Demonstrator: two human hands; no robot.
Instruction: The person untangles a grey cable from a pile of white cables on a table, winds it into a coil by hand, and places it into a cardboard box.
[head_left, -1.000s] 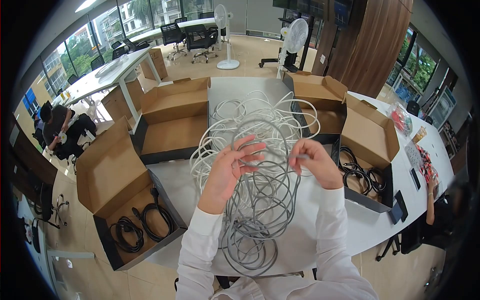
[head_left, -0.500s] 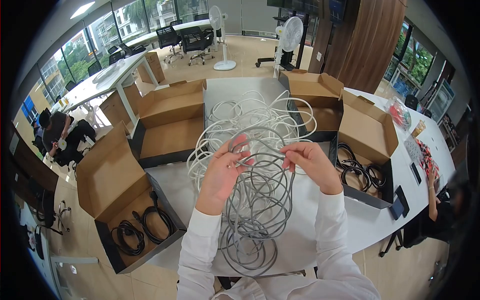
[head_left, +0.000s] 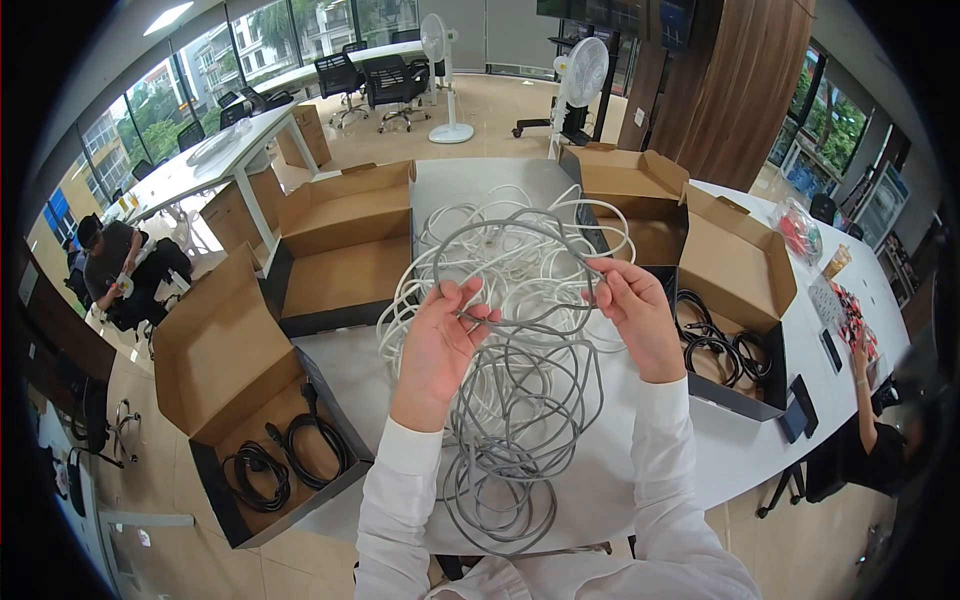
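A tangle of grey cable (head_left: pixel 520 440) lies on the white table, its loops running from the near edge up to my hands. My left hand (head_left: pixel 440 345) has its fingers curled around part of a raised grey loop. On the loop's right side my right hand (head_left: pixel 635 310) pinches the same cable between thumb and fingers. Behind and beneath the raised loop spreads a heap of white cable (head_left: pixel 480 215), partly covered by the grey one.
Four open cardboard boxes flank the cables: near left (head_left: pixel 225 365) and near right (head_left: pixel 740 250), both with black cables, plus far left (head_left: pixel 345 275) and far right (head_left: pixel 640 225). Phones (head_left: pixel 800 408) lie at the right. One person (head_left: pixel 125 260) sits left, another (head_left: pixel 865 440) right.
The grey loop between my hands has opened wider and rises farther over the white cable. My right hand has moved slightly right and up; my left hand has shifted a little.
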